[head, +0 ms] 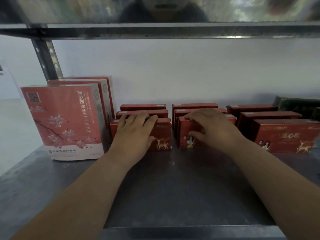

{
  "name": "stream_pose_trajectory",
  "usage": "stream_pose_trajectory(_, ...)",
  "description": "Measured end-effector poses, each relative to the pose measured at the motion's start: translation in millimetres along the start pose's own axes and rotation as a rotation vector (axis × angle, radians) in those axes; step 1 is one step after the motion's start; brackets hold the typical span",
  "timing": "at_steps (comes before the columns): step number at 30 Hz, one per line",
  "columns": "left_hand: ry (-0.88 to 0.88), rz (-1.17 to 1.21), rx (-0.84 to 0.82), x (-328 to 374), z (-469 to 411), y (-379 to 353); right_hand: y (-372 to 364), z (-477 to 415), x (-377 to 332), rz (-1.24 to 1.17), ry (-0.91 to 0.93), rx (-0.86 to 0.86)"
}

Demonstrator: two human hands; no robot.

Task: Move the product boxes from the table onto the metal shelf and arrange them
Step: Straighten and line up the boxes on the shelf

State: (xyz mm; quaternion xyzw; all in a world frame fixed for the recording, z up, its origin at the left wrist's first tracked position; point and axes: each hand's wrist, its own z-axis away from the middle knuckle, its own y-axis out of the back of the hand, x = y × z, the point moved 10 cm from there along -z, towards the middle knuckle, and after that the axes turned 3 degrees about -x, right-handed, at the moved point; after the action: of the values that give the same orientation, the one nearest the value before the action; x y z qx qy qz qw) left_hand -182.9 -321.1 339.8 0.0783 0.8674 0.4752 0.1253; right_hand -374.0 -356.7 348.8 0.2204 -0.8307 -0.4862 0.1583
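Left front box [163, 134]: small red carton with a gold deer print. It stands on its long edge on the metal shelf [155, 187], first in a column of three like cartons running back toward the wall [173, 70]. The left hand [135, 131] holds it. Its fingers [138, 117] lie close together, bent over the top edge; the thumb is on the front face and the palm covers most of that face.

Middle front box [186, 135]: same kind, heading the next column of three to the right, with a narrow gap between the two columns. The right hand [213, 129] grips it, with fingers [199, 115] curled over the top edge and the thumb pressed against the printed front face.

Right column [285, 135]: three more red cartons, one behind another, set apart from the middle column. The front one shows its full printed face. No hand is on them.

Pink boxes [65, 122]: three tall cartons with a blossom print, upright at the left end of the shelf, just beside the left column.

Dark green box [297, 104]: far right rear, behind the right column and cut off by the frame edge.

Upper shelf [173, 30] runs overhead. A perforated upright post [46, 61] stands at rear left, behind the pink boxes.
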Motion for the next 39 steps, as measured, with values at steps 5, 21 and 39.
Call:
stream_pose_trajectory(5, -0.007, 0.013, -0.005, 1, 0, -1, -1, 1, -3, 0.02, -0.028, 0.007)
stream_pose_trajectory(21, -0.01, 0.023, 0.028, -3, -1, -3, 1, 2, -3, -0.002, -0.062, -0.02)
stream_pose_trajectory(39, -0.036, 0.06, 0.06, -4, 1, 6, 0, 11, -1, 0.005, -0.084, 0.015)
